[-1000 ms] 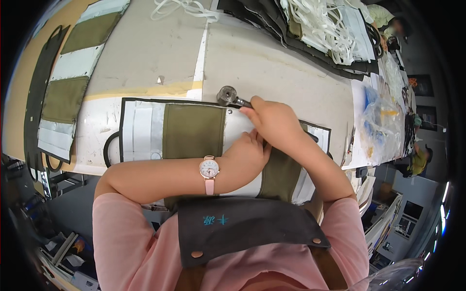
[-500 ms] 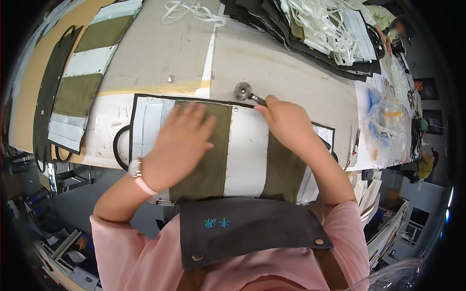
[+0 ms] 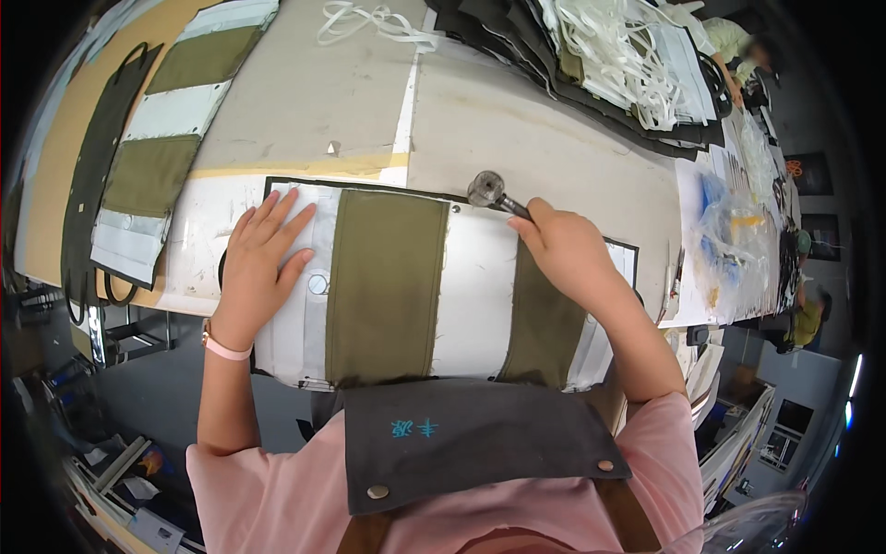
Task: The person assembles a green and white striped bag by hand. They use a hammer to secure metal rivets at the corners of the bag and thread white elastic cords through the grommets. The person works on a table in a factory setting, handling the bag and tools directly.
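In front of me lies a flat bag panel (image 3: pixel 388 286) with a dark border and olive, white and pale bands. My left hand (image 3: pixel 258 268) rests palm down on its pale left band, fingers spread, holding nothing. A round metal snap or magnet (image 3: pixel 317 284) shows on that band beside my thumb. My right hand (image 3: pixel 565 247) is closed round the handle of a hammer (image 3: pixel 486 189). The hammer's round metal head is over the panel's far edge; whether it touches is unclear. A small metal stud (image 3: pixel 456 210) sits on the panel left of the head.
A similar banded panel (image 3: pixel 155 171) and a dark strip with a loop handle (image 3: pixel 103 157) lie at the left. White ribbons (image 3: pixel 623 69) top a dark fabric stack at the far right. Clear plastic bags (image 3: pixel 729 231) lie right. Other people (image 3: pixel 810 319) are in the right background.
My left hand has slid left from the olive band to the pale band, uncovering the round metal piece. My right hand and the hammer have shifted slightly right and nearer.
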`<state>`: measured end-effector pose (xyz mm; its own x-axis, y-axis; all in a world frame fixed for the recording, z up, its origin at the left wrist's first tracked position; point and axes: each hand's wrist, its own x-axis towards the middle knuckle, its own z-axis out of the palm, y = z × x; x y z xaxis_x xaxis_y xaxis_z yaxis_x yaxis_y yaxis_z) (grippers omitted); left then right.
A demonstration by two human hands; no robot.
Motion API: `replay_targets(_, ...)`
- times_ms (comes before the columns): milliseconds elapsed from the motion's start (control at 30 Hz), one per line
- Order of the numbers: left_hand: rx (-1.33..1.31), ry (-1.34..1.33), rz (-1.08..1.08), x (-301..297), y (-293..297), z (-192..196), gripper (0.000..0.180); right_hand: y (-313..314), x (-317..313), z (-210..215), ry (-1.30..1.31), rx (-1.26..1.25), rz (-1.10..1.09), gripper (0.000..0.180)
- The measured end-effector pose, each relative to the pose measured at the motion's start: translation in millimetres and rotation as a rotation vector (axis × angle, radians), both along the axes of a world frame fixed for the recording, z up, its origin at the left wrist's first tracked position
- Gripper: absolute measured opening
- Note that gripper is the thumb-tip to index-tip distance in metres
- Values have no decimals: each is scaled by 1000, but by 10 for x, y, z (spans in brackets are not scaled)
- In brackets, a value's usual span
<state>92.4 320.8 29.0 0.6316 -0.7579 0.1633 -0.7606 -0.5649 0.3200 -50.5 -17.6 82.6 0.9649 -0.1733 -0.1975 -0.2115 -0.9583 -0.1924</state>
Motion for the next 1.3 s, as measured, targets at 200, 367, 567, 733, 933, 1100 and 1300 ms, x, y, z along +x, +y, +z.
replay_targets(200,-95,47,25,5,5,-2,47,420,534,483,-263,445,-27,35)
replay_targets(367,-187,63,103,-18,22,-32,46,971,1078,279,-233,353,166,40)
replay_targets(567,-241,114,125,-35,36,-40,40,1161,1235,-186,-6,263,245,41)
replay_targets(733,-183,119,146,-17,116,70,37,1117,1020,-163,50,241,126,41)
replay_targets(933,-492,480,499,-125,708,-31,36,400,304,-124,-86,145,-38,38)
replay_targets(1100,-811,1104,693,-397,886,-53,39,-762,-820,28,-232,-2,-662,38)
replay_targets(1300,-817,759,505,-190,879,214,31,-2014,-2183,-211,-244,-418,-1051,29)
